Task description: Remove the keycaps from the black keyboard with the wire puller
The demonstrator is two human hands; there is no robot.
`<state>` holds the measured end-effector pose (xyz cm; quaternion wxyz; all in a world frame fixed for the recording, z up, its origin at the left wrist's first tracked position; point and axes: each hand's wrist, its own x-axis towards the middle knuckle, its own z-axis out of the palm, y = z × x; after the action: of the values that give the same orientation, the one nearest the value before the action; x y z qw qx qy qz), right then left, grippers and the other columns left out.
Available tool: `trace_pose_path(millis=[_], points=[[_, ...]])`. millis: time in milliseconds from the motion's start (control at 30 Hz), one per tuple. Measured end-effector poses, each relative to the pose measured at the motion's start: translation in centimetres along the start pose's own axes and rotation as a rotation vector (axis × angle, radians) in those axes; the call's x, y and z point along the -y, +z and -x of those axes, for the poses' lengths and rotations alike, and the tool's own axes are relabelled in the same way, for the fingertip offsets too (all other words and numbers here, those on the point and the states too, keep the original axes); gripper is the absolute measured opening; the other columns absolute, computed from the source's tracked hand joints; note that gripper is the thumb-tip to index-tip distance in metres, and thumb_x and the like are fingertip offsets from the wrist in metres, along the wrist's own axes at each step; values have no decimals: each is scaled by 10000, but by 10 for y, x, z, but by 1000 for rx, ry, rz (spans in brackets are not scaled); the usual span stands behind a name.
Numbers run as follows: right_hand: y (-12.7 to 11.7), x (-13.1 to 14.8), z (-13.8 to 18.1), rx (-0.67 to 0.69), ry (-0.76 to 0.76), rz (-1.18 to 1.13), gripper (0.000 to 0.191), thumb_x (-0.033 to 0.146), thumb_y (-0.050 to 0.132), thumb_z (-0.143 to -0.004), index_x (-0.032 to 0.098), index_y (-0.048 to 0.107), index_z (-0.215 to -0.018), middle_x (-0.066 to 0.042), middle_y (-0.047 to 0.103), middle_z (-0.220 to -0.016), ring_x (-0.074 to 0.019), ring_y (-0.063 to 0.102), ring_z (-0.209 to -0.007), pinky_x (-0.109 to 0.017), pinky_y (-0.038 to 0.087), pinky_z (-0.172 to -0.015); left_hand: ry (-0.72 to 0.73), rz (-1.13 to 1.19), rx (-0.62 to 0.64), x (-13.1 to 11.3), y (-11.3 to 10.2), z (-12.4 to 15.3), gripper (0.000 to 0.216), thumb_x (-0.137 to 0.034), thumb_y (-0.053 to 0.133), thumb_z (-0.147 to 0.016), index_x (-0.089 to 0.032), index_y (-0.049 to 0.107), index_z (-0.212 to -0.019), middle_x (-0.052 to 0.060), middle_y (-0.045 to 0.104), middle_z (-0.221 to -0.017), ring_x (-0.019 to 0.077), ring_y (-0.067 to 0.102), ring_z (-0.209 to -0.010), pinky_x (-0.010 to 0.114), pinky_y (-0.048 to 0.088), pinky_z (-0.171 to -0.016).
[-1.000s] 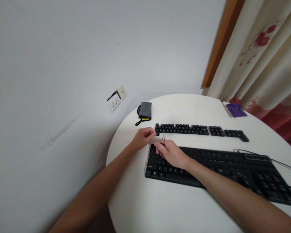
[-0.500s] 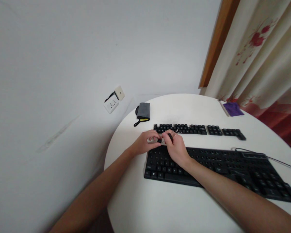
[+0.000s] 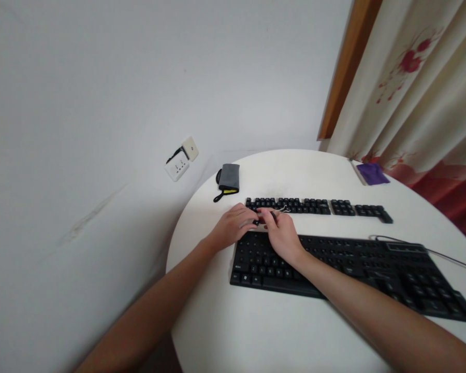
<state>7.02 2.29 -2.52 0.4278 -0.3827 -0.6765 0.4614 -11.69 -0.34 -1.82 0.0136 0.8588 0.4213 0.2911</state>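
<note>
A black keyboard [image 3: 291, 284], with keycaps off its upper rows, lies on the white table. Above its upper left edge, my left hand [image 3: 233, 224] is closed with thumb and fingers around a small black keycap [image 3: 256, 223]. Close against it, my right hand [image 3: 284, 235] grips a keycap puller with a dark handle [image 3: 273, 216]; bent wire [image 3: 284, 209] shows beyond the fingers. Most of the puller is hidden by the hand. Behind both hands, loose black keycaps [image 3: 314, 206] stand in rows, partly covered by my fingers.
The round white table [image 3: 225, 321] meets the wall on the left. A grey pouch [image 3: 229, 177] lies at the back left, a purple cloth item [image 3: 373, 174] at the back right. The keyboard cable [image 3: 450, 259] runs off right. A wall socket [image 3: 177, 166] and curtain [image 3: 423, 103] are behind.
My left fingers have shifted slightly around the keycap, and my right hand has turned a little, so less of the puller's dark handle shows. The keyboard and loose keycaps stay put.
</note>
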Motion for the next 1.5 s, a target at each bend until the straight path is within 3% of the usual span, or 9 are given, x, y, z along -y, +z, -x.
trace_pose_path(millis=[167, 400, 600, 767, 1000, 1267, 1500], points=[[0, -3, 0, -17, 8, 21, 414, 466, 455, -984, 191, 760, -1030, -92, 769, -1031, -267, 712, -946, -359, 548, -784, 96, -222, 68, -2, 0, -1, 200, -262, 501, -1007, -194, 680, -1066, 40, 739, -1059, 187, 628, -964, 362, 467, -910], [0, -2, -1, -18, -24, -20, 418, 459, 439, -995, 188, 757, -1000, -91, 767, -982, -243, 709, -896, -334, 529, -777, 97, -412, 3, -8, 2, -2, 164, -254, 565, -972, -230, 709, -1047, 34, 719, -1064, 203, 567, -945, 350, 469, -851], [-2, 4, 0, -36, -67, -6, 382, 396, 450, -991, 167, 747, -921, -73, 753, -880, -204, 669, -772, -307, 480, -753, 85, -320, -62, -12, 0, -3, 146, -246, 577, -964, -226, 718, -996, 47, 704, -1035, 196, 573, -935, 346, 470, -866], [-3, 6, -1, -78, 12, -40, 380, 419, 457, -985, 175, 699, -822, -28, 667, -660, -182, 607, -615, -293, 450, -647, 87, -145, -63, -13, -2, -1, 141, -258, 576, -966, -232, 714, -977, 44, 713, -1000, 185, 596, -929, 342, 481, -886], [-2, 2, -2, -158, 33, -176, 450, 545, 427, -982, 183, 656, -843, -29, 658, -652, -179, 587, -610, -282, 448, -613, -143, -66, -311, 4, 7, -3, 168, -342, 712, -875, -207, 678, -969, 55, 730, -930, 216, 637, -903, 394, 494, -857], [-1, 7, -1, -157, 16, -254, 474, 573, 427, -972, 181, 635, -804, -28, 654, -630, -165, 574, -598, -275, 455, -610, -180, -106, -73, 10, 10, -6, 106, -278, 727, -854, -211, 715, -936, 36, 760, -947, 217, 629, -894, 391, 469, -859], [0, 7, -2, -172, 33, -305, 482, 581, 424, -968, 182, 632, -797, -31, 670, -616, -157, 570, -569, -271, 448, -584, -210, -143, 3, 12, 10, -7, 112, -336, 760, -831, -238, 751, -884, 13, 774, -946, 215, 605, -886, 379, 425, -826]])
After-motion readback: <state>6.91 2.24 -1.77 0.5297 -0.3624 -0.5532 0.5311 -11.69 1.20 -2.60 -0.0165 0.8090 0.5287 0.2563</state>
